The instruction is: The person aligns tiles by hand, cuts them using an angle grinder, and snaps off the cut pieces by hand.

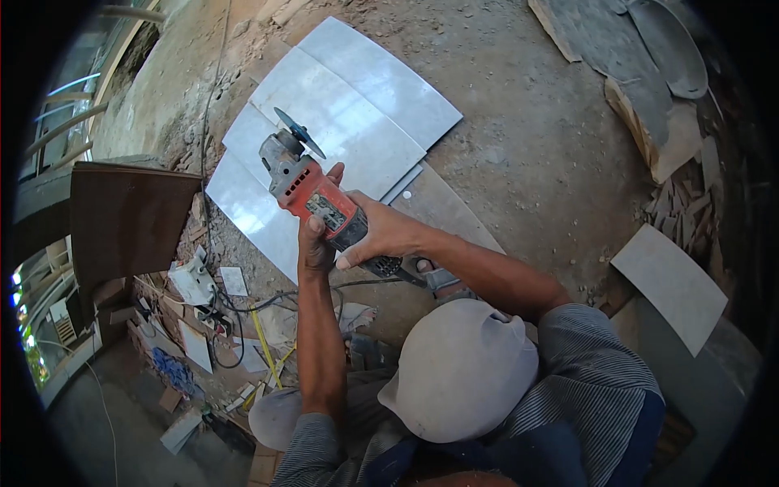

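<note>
We identify the left hand (315, 250) at the near left side of the angle grinder (318, 197): it is partly closed, its thumb laid against the red housing and most of its fingers hidden beneath. We find the right hand (381, 231) closed around the dark rear section from the right, thumb along the near side. A fingertip shows past the far side of the housing; we cannot tell which hand it belongs to. The grinder is thus held between both hands, its long axis running diagonally from the rear end at lower right to the metal gear head (281, 161) at upper left. We note that the left hand is the nearer of the two to the gear head, while the right hand sits further back, toward the cord end. The cutting disc (301, 134) is mounted at the gear-head end, beyond both hands, and shows as a narrow ellipse slanting down to the right. Behind it in our view lie the pale glossy tiles (357, 122), overlapping one another on the dusty ground (519, 162); we cannot tell how much clearance separates disc from tile. The power cord (355, 283) passes leftward near the rear of the grinder, on the near side of the tiles. Further left, we locate the white box (193, 282) and a yellow strip (266, 349) among offcuts; a separate pale tile (673, 288) lies well apart at the right.
</note>
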Motion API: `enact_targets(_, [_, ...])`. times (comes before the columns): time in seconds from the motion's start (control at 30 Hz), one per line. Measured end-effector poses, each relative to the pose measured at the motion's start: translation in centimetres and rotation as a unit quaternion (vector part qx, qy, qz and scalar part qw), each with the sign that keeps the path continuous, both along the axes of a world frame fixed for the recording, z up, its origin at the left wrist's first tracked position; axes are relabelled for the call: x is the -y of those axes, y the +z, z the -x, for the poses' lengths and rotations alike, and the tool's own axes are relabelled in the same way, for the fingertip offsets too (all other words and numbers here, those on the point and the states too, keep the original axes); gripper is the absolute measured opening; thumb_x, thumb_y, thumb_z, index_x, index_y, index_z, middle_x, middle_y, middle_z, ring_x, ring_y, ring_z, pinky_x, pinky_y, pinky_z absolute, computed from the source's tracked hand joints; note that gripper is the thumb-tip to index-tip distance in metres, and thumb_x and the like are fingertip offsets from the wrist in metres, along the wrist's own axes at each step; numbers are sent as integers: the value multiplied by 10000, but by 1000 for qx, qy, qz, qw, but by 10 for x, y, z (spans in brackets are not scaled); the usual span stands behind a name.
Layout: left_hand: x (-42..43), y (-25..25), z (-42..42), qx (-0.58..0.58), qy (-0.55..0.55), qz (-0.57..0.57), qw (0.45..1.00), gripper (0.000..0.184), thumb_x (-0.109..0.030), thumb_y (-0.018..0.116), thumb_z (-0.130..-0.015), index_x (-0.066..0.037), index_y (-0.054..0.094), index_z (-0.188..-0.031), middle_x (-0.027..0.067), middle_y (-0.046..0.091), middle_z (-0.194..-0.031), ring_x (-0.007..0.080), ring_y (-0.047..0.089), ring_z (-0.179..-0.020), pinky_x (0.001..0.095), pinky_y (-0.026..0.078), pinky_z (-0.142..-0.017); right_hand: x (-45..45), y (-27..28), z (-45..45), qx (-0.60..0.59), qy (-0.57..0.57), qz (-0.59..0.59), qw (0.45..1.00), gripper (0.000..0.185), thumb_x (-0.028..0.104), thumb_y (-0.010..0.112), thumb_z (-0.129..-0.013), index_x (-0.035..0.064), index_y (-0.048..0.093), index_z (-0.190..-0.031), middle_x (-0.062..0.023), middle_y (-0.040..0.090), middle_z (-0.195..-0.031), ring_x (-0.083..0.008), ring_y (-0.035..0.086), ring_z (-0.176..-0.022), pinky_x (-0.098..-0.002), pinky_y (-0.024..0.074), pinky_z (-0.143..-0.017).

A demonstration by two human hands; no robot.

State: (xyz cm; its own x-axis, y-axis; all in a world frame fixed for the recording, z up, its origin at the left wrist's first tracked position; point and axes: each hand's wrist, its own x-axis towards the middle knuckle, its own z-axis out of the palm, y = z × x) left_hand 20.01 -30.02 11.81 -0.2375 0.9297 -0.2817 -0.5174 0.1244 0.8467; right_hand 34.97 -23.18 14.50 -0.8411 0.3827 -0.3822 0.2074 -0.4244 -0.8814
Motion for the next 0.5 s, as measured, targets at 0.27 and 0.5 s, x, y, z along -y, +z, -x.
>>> enact_targets(0.27, [-38,22,-9,-98,-46,-6,994,1136,-744,676,-628,6,313,-1400,190,435,-1377,298,460,-1256,407,397,-1044,-28,-1,-8,-87,-59,51,993,870,216,810,-580,-14,383,-1301,-116,550,-1064,-181,562,-967,-289,460,-845])
enact_targets(0.5, [-48,48,-21,-54,-43,-28,997,811,-493,551,-907,20,233,-1447,201,419,-1372,258,479,-1195,347,403,-972,-77,15,-12,-190,-187,217,939,569,172,682,-702,-68,462,-1168,-192,624,-945,-249,691,-738,-360,607,-651])
